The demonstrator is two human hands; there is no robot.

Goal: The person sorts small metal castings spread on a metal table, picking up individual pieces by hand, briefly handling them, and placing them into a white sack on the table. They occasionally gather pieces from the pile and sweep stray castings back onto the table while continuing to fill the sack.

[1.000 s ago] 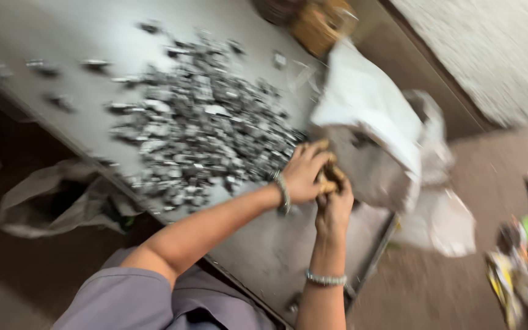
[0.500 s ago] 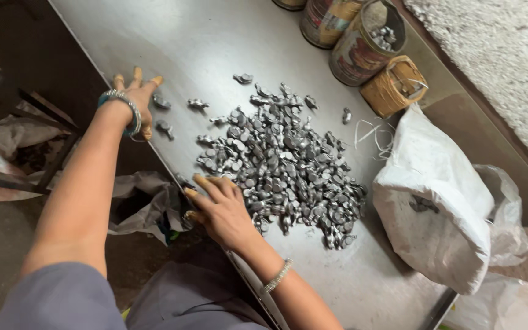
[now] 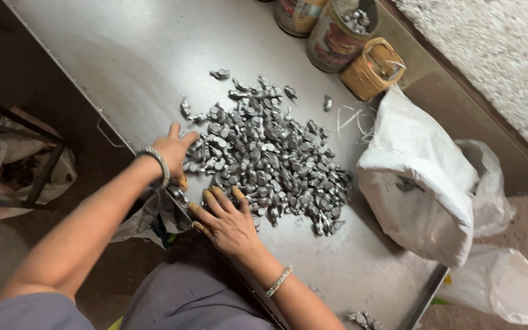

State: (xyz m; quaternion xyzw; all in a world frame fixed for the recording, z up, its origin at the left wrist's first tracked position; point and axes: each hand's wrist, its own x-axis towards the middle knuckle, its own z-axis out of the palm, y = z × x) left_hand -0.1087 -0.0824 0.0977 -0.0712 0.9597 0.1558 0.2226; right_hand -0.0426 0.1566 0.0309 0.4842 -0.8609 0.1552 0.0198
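Now, at the near edge: both hands rest flat at the rim of the pile, fingers spread, nothing pinched or lifted.
Left hand (image 3: 172,150): open, with a metal bangle on the wrist; fingertips touch the left fringe of the heap. Half a second ago this hand was far out to the left on bare metal beside a few strays; it has since come in against the pile.
Right hand (image 3: 227,220): open, palm down, fingers splayed on the near edge of the heap, much where it lay half a second ago; its grip holds nothing.
Pile: heap of small dull-grey metal pieces (image 3: 270,162), mid-worktop, with a few loose ones off its far-left side.
Worktop: grey sheet-metal worktop (image 3: 123,55), bare on the far left.
What the change means: as a judgement, scattered pieces are being swept together rather than picked up.
Right side: white woven sack (image 3: 423,177), slumped on the worktop.
Far right: small woven basket (image 3: 371,70), next to printed round tins (image 3: 337,36), one holding grey pieces.
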